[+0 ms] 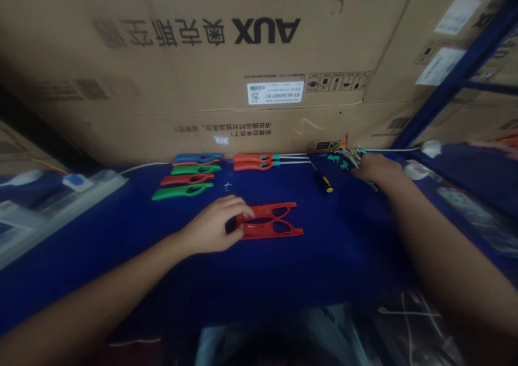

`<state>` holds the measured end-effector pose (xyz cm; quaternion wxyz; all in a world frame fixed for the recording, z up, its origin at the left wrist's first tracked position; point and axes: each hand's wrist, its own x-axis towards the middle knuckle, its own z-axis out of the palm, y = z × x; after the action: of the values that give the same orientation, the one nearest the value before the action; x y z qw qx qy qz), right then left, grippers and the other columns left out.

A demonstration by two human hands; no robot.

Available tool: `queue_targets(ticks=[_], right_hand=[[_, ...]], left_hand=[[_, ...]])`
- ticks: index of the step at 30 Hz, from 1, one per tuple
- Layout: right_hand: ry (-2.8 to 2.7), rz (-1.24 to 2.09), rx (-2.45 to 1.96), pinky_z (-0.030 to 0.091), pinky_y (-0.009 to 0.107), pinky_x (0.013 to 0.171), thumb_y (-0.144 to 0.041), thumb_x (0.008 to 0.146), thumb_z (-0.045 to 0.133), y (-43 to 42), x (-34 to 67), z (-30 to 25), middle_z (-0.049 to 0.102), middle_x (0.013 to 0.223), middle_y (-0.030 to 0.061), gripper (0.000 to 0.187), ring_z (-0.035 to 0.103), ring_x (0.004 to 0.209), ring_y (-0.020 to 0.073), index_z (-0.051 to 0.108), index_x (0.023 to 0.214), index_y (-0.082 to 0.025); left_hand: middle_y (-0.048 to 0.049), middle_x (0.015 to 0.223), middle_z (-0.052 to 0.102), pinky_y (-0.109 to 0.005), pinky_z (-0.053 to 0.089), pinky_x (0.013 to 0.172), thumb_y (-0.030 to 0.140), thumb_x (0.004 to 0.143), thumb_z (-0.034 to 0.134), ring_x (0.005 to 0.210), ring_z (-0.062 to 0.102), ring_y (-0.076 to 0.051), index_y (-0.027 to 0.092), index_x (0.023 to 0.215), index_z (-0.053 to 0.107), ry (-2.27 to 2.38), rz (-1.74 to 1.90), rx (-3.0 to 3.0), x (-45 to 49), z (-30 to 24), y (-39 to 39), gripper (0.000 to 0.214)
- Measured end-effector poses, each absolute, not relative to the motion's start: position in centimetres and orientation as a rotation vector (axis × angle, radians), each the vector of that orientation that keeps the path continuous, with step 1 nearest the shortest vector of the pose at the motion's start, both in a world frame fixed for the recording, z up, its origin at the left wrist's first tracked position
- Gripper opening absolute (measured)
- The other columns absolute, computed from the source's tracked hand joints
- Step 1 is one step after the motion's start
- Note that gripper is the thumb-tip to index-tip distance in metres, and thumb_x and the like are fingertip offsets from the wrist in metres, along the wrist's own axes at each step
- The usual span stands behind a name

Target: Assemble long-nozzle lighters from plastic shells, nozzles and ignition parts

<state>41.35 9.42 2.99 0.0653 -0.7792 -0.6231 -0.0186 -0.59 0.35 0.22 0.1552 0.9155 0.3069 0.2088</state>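
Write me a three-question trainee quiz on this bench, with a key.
1. Which hand is at the two red half-shells?
2. True or false: the black-and-yellow screwdriver lies on the blue tabletop, in neither hand.
3. The right hand is at: A, the power strip; B, the small-parts pile; C, the lowest green handle.

Key: 1, the left hand; 2, true; 3, B.

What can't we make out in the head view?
Head view:
Right hand: its back hides any grip on the small parts.
Red shells: left ends covered by the left hand.
White bits: too small to identify.
Box label: fine print blurred.
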Motion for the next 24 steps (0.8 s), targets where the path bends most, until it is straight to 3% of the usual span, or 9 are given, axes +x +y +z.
queue_targets(ticks=[6, 12, 17, 24], right_hand=[[-1.708, -0.082, -2.487, 0.049, 0.041, 0.075, -0.041, 0.085, 0.059, 8.5, 40.1, 4.8, 0.069, 0.106, 0.0214, 0.032, 0.066, 0.100, 0.0364, 0.063, 0.102, -0.015], [-1.728, -0.041, -2.165, 0.043, 0.032, 0.063, -0.037, 0.079, 0.060, 8.5, 39.3, 5.0, 0.068, 0.081, 0.0093, 0.018, 0.063, 0.077, 0.0258, 0.060, 0.086, -0.020], [-1.912, 0.384, -1.580, 0.037, 0.028, 0.057, -0.030, 0.079, 0.054, 6.9, 35.8, 5.0, 0.055, 0.063, 0.0000, 0.012, 0.050, 0.058, 0.0151, 0.059, 0.074, -0.020], [-2.046, 0.841, -1.116, 0.038, 0.025, 0.057, -0.039, 0.087, 0.060, 2.3, 28.6, 3.9, 0.054, 0.070, -0.0022, 0.019, 0.048, 0.062, 0.0124, 0.059, 0.090, -0.020]], left_hand=[[-0.0036, 0.100, 0.066, -0.035, 0.050, 0.088, 0.008, 0.080, 0.055, 0.096, 0.061, -0.020, 0.022, 0.105, 0.064, 0.878, 0.596, 2.619, -0.6, 0.1, 0.4, 0.030], [-0.0034, 0.100, 0.065, -0.035, 0.048, 0.088, 0.007, 0.080, 0.054, 0.095, 0.060, -0.020, 0.021, 0.103, 0.062, 0.909, 0.507, 2.656, -0.8, 0.8, 0.3, 0.028], [-0.0030, 0.098, 0.063, -0.033, 0.049, 0.081, 0.009, 0.079, 0.054, 0.090, 0.061, -0.019, 0.021, 0.100, 0.060, 1.067, 0.357, 2.645, -1.2, 1.7, -0.2, 0.025], [-0.0025, 0.100, 0.065, -0.033, 0.051, 0.079, 0.010, 0.080, 0.057, 0.090, 0.063, -0.019, 0.022, 0.101, 0.062, 1.148, 0.236, 2.655, -2.1, 2.6, -0.4, 0.024]])
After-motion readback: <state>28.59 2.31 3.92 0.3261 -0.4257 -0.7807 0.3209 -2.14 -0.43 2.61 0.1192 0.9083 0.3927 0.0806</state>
